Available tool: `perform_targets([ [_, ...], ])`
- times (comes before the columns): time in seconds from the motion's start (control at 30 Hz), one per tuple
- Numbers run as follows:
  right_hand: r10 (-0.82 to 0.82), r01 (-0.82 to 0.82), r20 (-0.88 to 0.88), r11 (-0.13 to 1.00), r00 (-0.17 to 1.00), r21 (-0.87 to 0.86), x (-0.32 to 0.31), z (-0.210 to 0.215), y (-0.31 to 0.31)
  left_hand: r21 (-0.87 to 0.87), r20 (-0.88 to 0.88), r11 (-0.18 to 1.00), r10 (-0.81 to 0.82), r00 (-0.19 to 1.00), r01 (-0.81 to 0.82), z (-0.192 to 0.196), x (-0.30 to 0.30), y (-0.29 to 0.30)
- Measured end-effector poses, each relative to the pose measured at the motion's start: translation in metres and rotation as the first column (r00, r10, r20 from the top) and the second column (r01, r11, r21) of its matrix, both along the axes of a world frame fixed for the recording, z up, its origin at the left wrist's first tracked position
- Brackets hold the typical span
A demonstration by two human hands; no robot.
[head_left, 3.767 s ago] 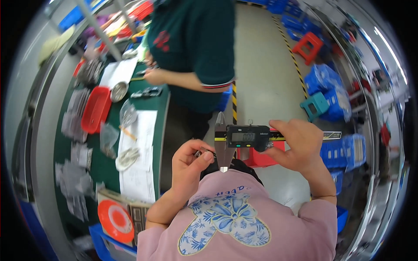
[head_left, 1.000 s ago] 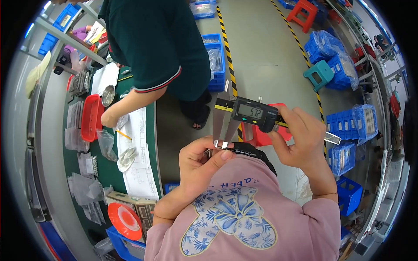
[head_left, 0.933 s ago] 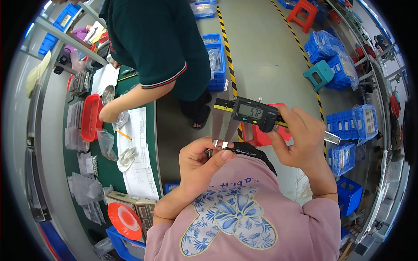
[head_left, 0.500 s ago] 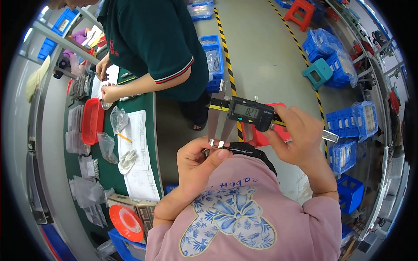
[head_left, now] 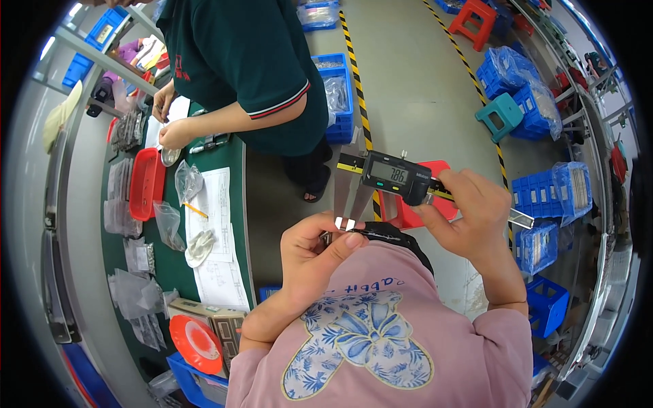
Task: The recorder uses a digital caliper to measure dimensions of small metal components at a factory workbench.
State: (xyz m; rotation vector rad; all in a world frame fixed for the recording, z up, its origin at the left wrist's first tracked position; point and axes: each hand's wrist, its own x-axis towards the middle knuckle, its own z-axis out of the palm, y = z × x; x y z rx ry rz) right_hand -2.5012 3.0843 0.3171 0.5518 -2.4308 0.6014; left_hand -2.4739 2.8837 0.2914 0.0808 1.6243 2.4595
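The right hand (head_left: 476, 214) is closed around the body of a digital caliper (head_left: 394, 178), thumb near the display, at about three o'clock from the picture's centre. The caliper's beam runs off toward four o'clock behind this hand, so part of it is hidden. Its two long measuring blades hang down toward a small metal part (head_left: 344, 223), which they appear to straddle. The left hand (head_left: 313, 255) pinches that part between thumb and fingertips, just below the blades; the part is mostly covered and its shape is hard to make out. A dark object behind the part, against the pink shirt, cannot be identified.

At ten o'clock, a co-worker (head_left: 252, 61) in a dark green shirt, head cut off by the rim, leans over the green surface (head_left: 235, 163), which carries a red tray (head_left: 145, 183), paper sheets (head_left: 216, 231) and clear bags.
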Motion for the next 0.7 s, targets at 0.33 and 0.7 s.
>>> perform_targets([
  [0.33, 0.017, -0.018, -0.054, 1.0, 0.998, -0.021, -0.001, -0.008, 0.004, -0.031, -0.015, 0.999, 0.021, 1.0, -0.022, -0.003, 0.002, 0.001],
  [0.7, 0.015, -0.017, -0.058, 1.0, 0.998, -0.025, -0.001, -0.011, 0.007, -0.012, -0.014, 1.0, 0.025, 1.0, -0.025, -0.004, 0.003, 0.003],
])
